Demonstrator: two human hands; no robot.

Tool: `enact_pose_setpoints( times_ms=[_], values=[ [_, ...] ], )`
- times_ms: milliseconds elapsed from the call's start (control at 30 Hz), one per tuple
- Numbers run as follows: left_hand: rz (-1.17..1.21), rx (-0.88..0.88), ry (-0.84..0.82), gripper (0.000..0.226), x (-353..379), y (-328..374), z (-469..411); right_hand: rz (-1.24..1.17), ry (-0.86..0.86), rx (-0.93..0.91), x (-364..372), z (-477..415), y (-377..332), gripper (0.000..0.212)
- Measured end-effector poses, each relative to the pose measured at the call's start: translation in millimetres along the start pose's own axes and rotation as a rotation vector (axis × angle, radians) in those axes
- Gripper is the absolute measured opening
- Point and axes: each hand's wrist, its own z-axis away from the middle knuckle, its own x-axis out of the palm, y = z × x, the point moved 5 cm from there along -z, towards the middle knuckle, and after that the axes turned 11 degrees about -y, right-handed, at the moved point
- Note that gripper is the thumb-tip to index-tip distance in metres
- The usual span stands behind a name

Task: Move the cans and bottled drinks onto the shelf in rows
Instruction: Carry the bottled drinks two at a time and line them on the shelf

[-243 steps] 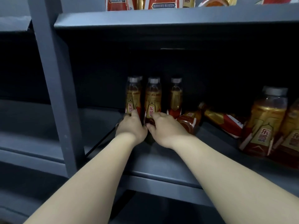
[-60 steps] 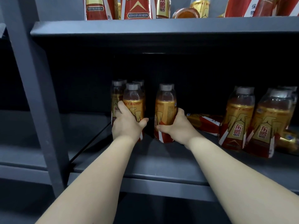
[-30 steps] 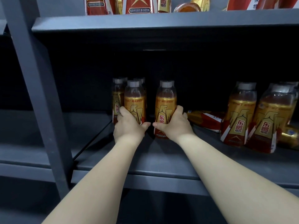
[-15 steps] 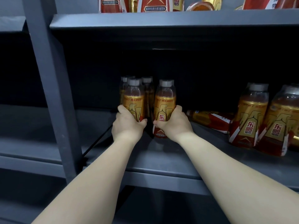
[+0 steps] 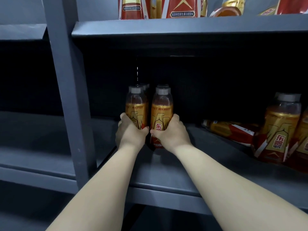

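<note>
Light is cast dimly from the front, so the two front bottles [image 5: 161,112] are evenly lit while the back of the shelf [image 5: 166,174] is lost in near-black shadow. The upright [image 5: 66,80] is slanted by wide-angle distortion, and the right-hand bottles [image 5: 280,130] at the edge are slightly softened.

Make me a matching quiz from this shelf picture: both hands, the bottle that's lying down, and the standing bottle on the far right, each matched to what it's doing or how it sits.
Column one:
1. left hand
2. right hand
3. tipped bottle
4. far-right bottle

Column two:
A. lies on its side on the shelf
B. grips the front bottle of the right row
C. stands upright, untouched
D. grips the front bottle of the left row

Pairs: 1-D, 2-B, 3-A, 4-C.
</note>
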Motion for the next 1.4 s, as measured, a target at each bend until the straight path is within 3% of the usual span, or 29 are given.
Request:
enact_pose_setpoints(
  times_ms=[1200, 1400],
  values=[
    [0.004, 0.004, -0.047, 0.067, 8, -3, -13, 0.021, -0.024, -0.022, 5, -13, 6, 0.077],
    [0.016, -0.021, -0.126, 0.086, 10, -5, -14, 0.008, -0.028, -0.017, 6, -11, 5, 0.075]
  ],
)
